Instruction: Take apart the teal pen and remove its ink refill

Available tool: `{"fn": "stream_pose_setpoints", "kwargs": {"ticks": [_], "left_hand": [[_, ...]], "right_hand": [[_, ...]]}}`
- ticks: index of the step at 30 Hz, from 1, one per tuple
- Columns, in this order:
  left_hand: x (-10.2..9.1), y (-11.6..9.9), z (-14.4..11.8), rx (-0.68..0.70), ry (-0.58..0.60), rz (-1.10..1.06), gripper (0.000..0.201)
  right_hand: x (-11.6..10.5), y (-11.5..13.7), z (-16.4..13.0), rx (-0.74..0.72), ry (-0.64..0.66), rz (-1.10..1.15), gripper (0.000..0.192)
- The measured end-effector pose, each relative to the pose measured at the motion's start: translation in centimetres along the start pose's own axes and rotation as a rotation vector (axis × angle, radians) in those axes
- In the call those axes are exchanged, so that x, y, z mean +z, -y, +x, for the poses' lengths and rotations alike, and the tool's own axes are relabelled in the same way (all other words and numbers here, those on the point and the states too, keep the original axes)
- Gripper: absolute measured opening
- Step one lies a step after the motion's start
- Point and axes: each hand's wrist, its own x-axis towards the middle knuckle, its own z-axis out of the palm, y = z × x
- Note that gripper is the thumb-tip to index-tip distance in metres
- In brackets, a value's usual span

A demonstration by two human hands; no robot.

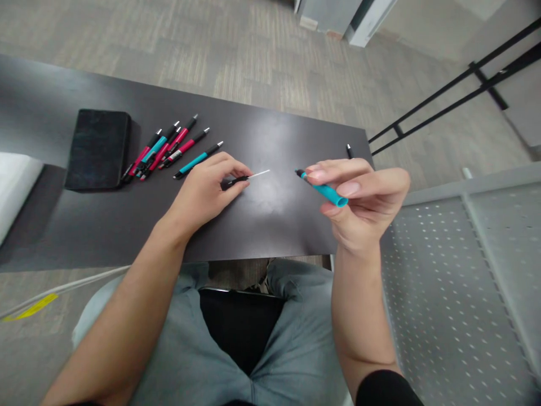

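Note:
My left hand (200, 189) rests at the table and pinches a black pen section (235, 182). From it a thin pale refill (260, 173) sticks out to the right. Raised above the table, my right hand (366, 197) grips a turquoise pen barrel (326, 192) between thumb and fingers. The barrel's hollow end faces me, and its dark end points up and left toward the refill, apart from it. A whole turquoise pen (198, 162) lies just beyond my left hand. Behind my right hand, a dark piece with a silvery tip (349, 150) is partly hidden.
Several red and turquoise pens (157, 149) lie in a loose pile at the left of the dark table (270, 225). Beside them is a flat black case-like object (98, 149). A white object (14, 189) sits at the left edge. A perforated grey panel (443, 282) stands at right.

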Motion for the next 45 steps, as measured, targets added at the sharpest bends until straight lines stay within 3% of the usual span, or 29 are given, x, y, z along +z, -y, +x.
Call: {"fn": "stream_pose_setpoints", "kwargs": {"ticks": [5,10,17,23,27,32,36,40,45], "left_hand": [[0.0,-0.1,0.0,-0.025,-0.029,0.017,0.042],[0.0,0.1,-0.1,-0.002,-0.054,0.043,0.037],[0.0,0.3,-0.1,0.001,-0.046,0.052,0.036],[-0.1,0.1,-0.1,0.005,-0.054,0.062,0.037],[-0.2,0.4,-0.1,-0.009,-0.067,0.086,0.042],[-0.2,2.1,-0.1,0.018,-0.033,0.182,0.045],[0.0,3.2,0.0,0.044,0.019,0.223,0.044],[0.1,3.3,-0.2,0.044,0.004,0.225,0.036],[0.1,3.5,-0.4,0.042,0.003,0.235,0.029]], "right_hand": [[0.5,1.5,0.2,0.045,-0.025,-0.026,0.048],[0.6,3.1,0.5,-0.14,-0.056,0.021,0.024],[0.8,4.2,0.0,-0.078,-0.088,-0.142,0.025],[0.8,4.5,0.8,-0.17,-0.095,-0.088,0.015],[1.0,2.4,0.5,-0.159,-0.042,-0.012,0.022],[1.0,-3.5,-1.3,0.172,0.001,-0.024,0.031],[0.8,-7.1,-2.5,0.256,0.019,0.04,0.034],[0.9,-7.8,-2.9,0.262,0.052,-0.017,0.033],[1.3,-5.6,-2.5,0.166,0.088,-0.054,0.026]]}}
